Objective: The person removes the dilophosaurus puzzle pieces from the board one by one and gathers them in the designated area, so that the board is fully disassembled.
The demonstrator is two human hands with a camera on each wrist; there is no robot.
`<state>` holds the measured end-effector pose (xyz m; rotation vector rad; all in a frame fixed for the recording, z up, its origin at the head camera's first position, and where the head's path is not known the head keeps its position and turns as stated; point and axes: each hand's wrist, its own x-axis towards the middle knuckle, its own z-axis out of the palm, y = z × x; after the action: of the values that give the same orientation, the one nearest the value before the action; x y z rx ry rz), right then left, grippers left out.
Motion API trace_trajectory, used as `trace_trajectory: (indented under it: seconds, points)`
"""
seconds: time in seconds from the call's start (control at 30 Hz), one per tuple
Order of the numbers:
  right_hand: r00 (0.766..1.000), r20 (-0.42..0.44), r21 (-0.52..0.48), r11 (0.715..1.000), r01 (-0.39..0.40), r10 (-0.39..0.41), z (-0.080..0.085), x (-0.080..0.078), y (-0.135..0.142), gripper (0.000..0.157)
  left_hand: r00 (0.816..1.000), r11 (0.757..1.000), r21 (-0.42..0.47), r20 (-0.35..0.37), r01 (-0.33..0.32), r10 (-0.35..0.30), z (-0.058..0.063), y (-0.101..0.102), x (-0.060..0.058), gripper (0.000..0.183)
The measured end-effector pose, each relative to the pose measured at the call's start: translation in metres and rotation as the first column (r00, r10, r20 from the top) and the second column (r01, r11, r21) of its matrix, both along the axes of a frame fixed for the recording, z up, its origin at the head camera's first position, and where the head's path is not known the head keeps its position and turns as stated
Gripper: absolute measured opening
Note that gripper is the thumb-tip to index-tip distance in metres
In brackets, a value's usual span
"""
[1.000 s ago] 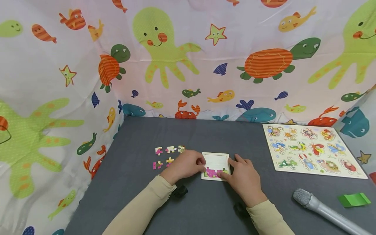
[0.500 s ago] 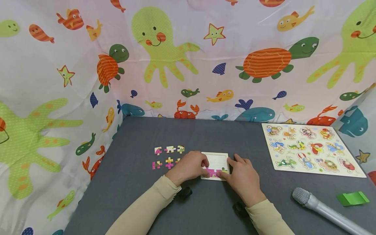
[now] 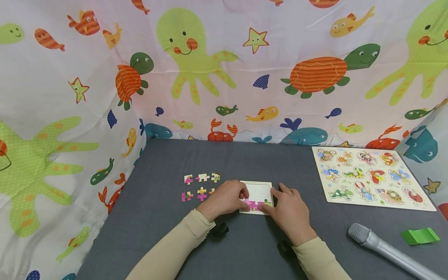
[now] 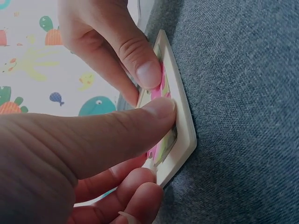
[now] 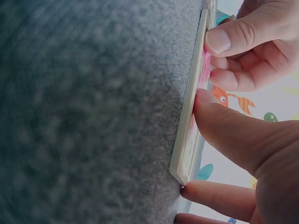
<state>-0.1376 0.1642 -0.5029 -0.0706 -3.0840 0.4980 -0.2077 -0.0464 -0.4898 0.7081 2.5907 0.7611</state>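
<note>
Right hand (image 3: 290, 213) on puzzle tray (image 3: 260, 190), grey tabletop (image 3: 273, 161), sea-creature curtain (image 3: 224, 85)

Puzzle frame (image 5: 183, 135): I see it lying on grey cloth (image 5: 84, 112).
Right hand (image 5: 275, 163): thumb touching the frame, fingertip at its corner.
Left hand (image 5: 261, 46): thumb against a pink puzzle piece (image 5: 206, 67).

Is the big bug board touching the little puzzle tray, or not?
Apart. The head view shows the right hand and some grey tabletop between the puzzle tray and the bug board.
</note>
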Motion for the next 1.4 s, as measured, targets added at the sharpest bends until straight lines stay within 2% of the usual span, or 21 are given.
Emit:
trace_trajectory:
  seconds: [0.17,0.4,0.63,0.77,0.9,1.07,1.2,1.4]
  points:
    - [1.000,0.006,0.002,1.000,0.001,-0.001,0.000,0.000,0.000,0.072,1.000,1.000,0.024,0.006,-0.013,0.013,-0.002,0.000,0.000,0.027]
    - [1.000,-0.011,-0.003,1.000,-0.006,0.006,0.000,0.000,0.001,0.072,0.999,0.997,0.067,0.042,-0.026,0.023,-0.004,0.000,0.001,0.015]
    - [1.000,-0.014,0.000,1.000,-0.011,0.011,0.001,0.000,0.002,0.072,1.000,1.000,0.031,-0.011,-0.003,0.004,-0.001,-0.001,0.002,0.031]
    - [1.000,-0.002,-0.001,1.000,-0.004,0.004,0.002,0.000,0.001,0.072,1.000,0.999,0.031,-0.007,0.011,-0.011,-0.001,0.000,0.002,0.031]
    - [1.000,0.005,-0.002,1.000,-0.002,0.002,0.002,0.000,0.000,0.073,1.000,0.999,0.037,0.010,-0.003,0.002,0.000,0.000,0.003,0.029]
    - [1.000,0.002,0.000,1.000,-0.005,0.005,0.002,-0.001,-0.001,0.073,0.998,0.995,0.097,0.051,-0.026,0.022,-0.001,-0.004,0.004,0.019]
    - [1.000,0.010,0.000,1.000,-0.006,0.006,0.003,-0.001,-0.002,0.073,0.998,0.988,0.148,0.057,-0.039,0.031,-0.003,-0.009,0.004,0.006]
    - [0.999,0.035,-0.005,1.000,0.001,-0.001,0.004,0.000,-0.001,0.074,0.997,0.971,0.234,0.062,-0.049,0.035,-0.005,-0.019,0.004,0.004]
